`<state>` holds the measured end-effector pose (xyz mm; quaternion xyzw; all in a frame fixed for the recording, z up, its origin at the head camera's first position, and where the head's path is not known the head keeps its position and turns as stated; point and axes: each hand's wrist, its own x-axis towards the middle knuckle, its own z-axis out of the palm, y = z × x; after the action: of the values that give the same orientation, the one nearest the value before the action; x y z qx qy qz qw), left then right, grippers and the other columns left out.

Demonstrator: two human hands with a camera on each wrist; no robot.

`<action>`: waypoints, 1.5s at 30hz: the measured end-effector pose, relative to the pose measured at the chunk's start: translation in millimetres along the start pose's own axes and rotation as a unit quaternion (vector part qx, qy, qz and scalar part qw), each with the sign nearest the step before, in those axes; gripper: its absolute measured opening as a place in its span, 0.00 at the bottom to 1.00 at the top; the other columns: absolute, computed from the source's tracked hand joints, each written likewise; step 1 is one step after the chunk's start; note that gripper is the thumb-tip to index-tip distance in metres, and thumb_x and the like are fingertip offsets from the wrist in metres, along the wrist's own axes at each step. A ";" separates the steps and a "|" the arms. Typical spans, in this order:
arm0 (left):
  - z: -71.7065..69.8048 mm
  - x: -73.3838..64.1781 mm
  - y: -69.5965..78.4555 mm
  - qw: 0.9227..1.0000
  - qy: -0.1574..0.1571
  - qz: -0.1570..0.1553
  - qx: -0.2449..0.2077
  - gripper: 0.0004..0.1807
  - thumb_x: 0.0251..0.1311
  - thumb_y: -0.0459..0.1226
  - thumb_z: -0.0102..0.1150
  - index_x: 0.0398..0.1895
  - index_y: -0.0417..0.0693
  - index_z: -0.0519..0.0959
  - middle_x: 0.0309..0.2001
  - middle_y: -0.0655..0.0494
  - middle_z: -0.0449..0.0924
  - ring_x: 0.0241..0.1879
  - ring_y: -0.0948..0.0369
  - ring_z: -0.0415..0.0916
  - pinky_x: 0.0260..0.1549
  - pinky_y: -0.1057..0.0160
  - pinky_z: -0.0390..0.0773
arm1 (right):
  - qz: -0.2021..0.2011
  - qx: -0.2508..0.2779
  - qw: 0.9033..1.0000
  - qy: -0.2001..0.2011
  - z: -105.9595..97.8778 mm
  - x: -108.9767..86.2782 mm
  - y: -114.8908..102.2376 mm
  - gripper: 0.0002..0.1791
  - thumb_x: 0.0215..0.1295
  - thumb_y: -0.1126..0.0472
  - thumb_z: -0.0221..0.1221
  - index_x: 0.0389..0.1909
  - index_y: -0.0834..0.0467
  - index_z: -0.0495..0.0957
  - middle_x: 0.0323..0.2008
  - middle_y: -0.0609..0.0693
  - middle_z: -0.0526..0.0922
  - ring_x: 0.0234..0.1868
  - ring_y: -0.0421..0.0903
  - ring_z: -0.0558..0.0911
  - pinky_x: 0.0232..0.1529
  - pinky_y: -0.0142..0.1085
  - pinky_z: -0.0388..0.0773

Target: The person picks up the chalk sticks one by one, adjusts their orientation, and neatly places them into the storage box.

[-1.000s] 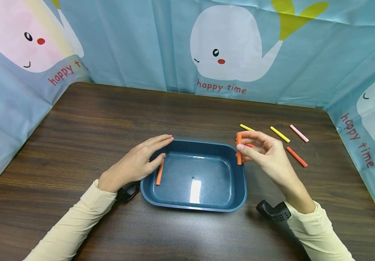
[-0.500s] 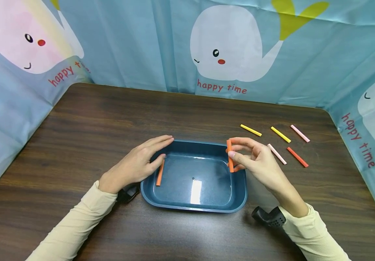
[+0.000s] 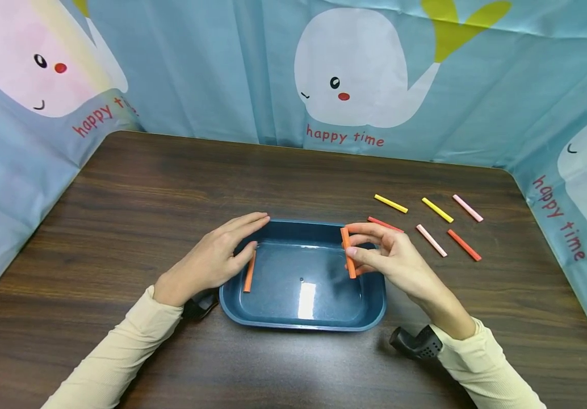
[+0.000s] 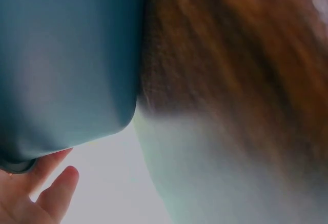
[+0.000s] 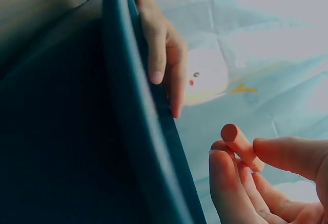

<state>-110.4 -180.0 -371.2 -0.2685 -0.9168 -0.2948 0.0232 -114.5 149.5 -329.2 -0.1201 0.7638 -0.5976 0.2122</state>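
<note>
In the head view, my right hand (image 3: 398, 255) pinches an orange chalk stick (image 3: 346, 237) between thumb and fingertips, above the right side of a blue plastic tub (image 3: 301, 327). The right wrist view shows the round end of this held chalk (image 5: 240, 143) near the tub's rim (image 5: 148, 116). My left hand (image 3: 214, 250) rests at the tub's left end, its fingers extended along the rim and thumb over the inside. Another orange chalk stick (image 3: 249, 275) lies in the tub by that thumb, its upper end hidden. The left wrist view shows the tub's outer wall (image 4: 72, 55).
Right of the tub lie two yellow chalks (image 3: 390, 203), two pink chalks (image 3: 431, 240) and two red chalks (image 3: 464, 245), one partly behind my right hand. A blue curtain with printed whales (image 3: 355, 68) stands around the brown table (image 3: 196, 170).
My right hand has moved left and nearer, carrying the orange chalk from the tub's right edge to above its inside. The left hand stays in place.
</note>
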 end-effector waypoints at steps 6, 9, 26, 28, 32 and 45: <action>-1.4 -2.2 -1.7 1.000 -0.001 -0.001 -0.004 0.28 0.70 0.35 0.51 0.73 0.45 0.65 0.73 0.48 0.65 0.71 0.51 0.65 0.67 0.46 0.68 | 0.012 0.002 1.000 -0.005 7.3 3.4 -0.9 0.26 0.67 0.64 0.62 0.65 0.64 0.69 0.52 0.71 0.75 0.33 0.45 0.88 0.40 0.40 0.87; 0.2 -2.8 -2.1 1.000 0.003 0.002 -0.007 0.28 0.69 0.34 0.52 0.73 0.45 0.65 0.73 0.47 0.65 0.71 0.51 0.65 0.67 0.45 0.69 | 0.025 0.001 1.000 -0.005 12.9 6.0 -1.6 0.27 0.67 0.63 0.62 0.65 0.63 0.69 0.53 0.69 0.76 0.33 0.44 0.88 0.41 0.41 0.87; 1.4 -4.0 -3.3 1.000 0.001 -0.011 -0.005 0.28 0.70 0.35 0.51 0.73 0.46 0.65 0.73 0.48 0.65 0.72 0.51 0.65 0.67 0.45 0.69 | -0.001 -0.023 0.999 -0.025 49.0 17.2 -12.3 0.25 0.65 0.64 0.63 0.62 0.60 0.71 0.49 0.61 0.80 0.34 0.49 0.90 0.41 0.39 0.86; 0.4 -4.1 -2.6 1.000 -0.002 -0.014 -0.004 0.28 0.70 0.35 0.52 0.73 0.47 0.65 0.73 0.49 0.65 0.72 0.51 0.65 0.67 0.45 0.68 | 0.000 -0.022 0.999 -0.034 52.6 19.2 -14.6 0.25 0.65 0.64 0.63 0.62 0.60 0.71 0.49 0.61 0.81 0.34 0.49 0.90 0.42 0.40 0.87; -0.4 -3.8 -2.0 1.000 -0.007 -0.016 -0.001 0.28 0.70 0.35 0.52 0.73 0.46 0.65 0.73 0.49 0.64 0.71 0.51 0.65 0.67 0.44 0.68 | 0.000 -0.023 0.999 -0.048 59.2 24.0 -18.1 0.24 0.65 0.64 0.63 0.61 0.61 0.72 0.48 0.61 0.82 0.33 0.49 0.89 0.40 0.42 0.87; -1.8 0.0 -0.5 1.000 -0.009 -0.011 -0.004 0.28 0.70 0.36 0.51 0.73 0.48 0.65 0.73 0.50 0.65 0.71 0.52 0.65 0.67 0.45 0.69 | 0.032 -0.004 0.997 -0.076 68.0 38.9 -28.8 0.23 0.64 0.64 0.64 0.60 0.60 0.73 0.50 0.60 0.81 0.33 0.47 0.88 0.43 0.55 0.85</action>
<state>-110.8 -181.3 -370.0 -0.2609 -0.9187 -0.2964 0.0108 -119.0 66.5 -321.7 -0.1420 0.7513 -0.5765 0.2882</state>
